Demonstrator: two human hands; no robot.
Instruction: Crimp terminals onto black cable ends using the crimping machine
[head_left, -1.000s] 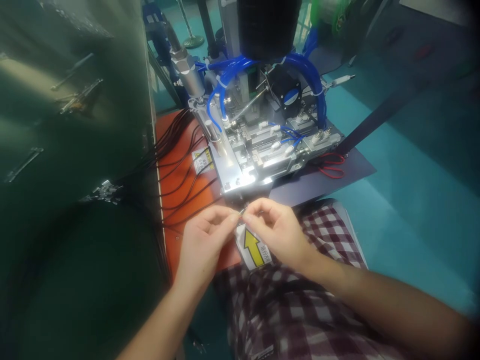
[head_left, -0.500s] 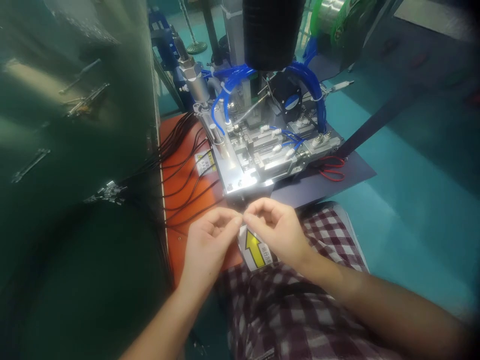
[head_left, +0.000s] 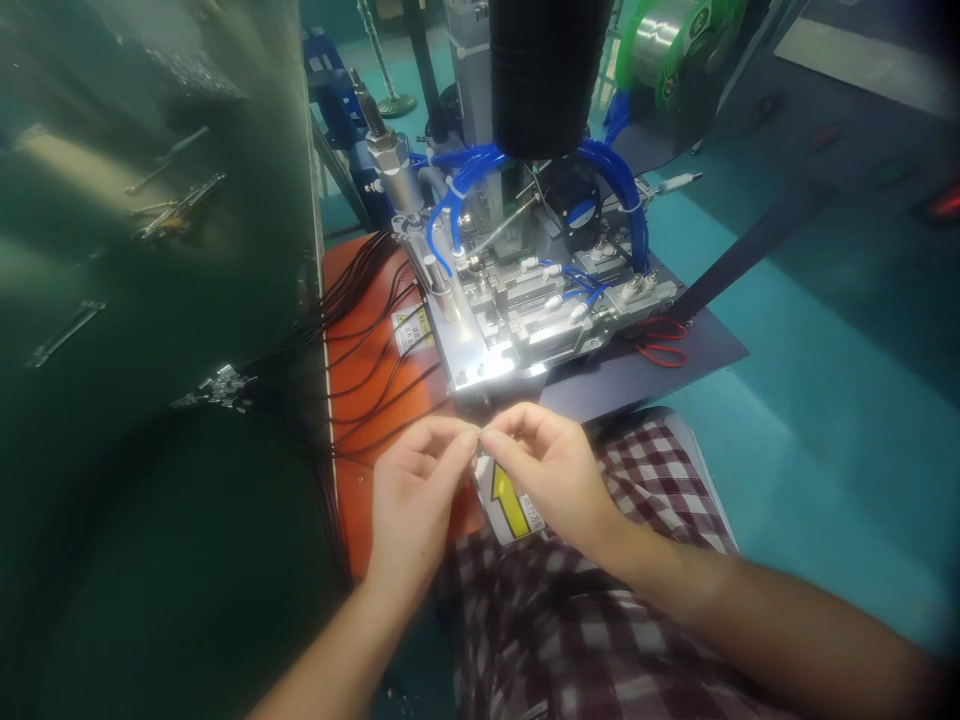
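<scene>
My left hand (head_left: 420, 480) and my right hand (head_left: 551, 470) meet fingertip to fingertip in front of the machine. Both are closed in a pinch, thumb against forefinger. Whatever sits between the fingertips is too small to make out. Just beyond them is the front edge of a metal machine (head_left: 469, 350) with blue air tubes (head_left: 480, 170) and a brightly lit corner. Below my fingers lies a white label with a yellow arrow (head_left: 511, 505), partly covered by my right hand.
On the left, a dark green table (head_left: 187, 520) carries a bundle of black cables with metal ends (head_left: 225, 385); the cables run over an orange board (head_left: 360, 385). Red-handled scissors or tweezers-like loops (head_left: 664, 345) lie right of the machine. A wire spool (head_left: 664, 45) hangs above.
Both hands have shifted very slightly left, still pinched together. The whole view has moved a little; nothing else visibly differs.
</scene>
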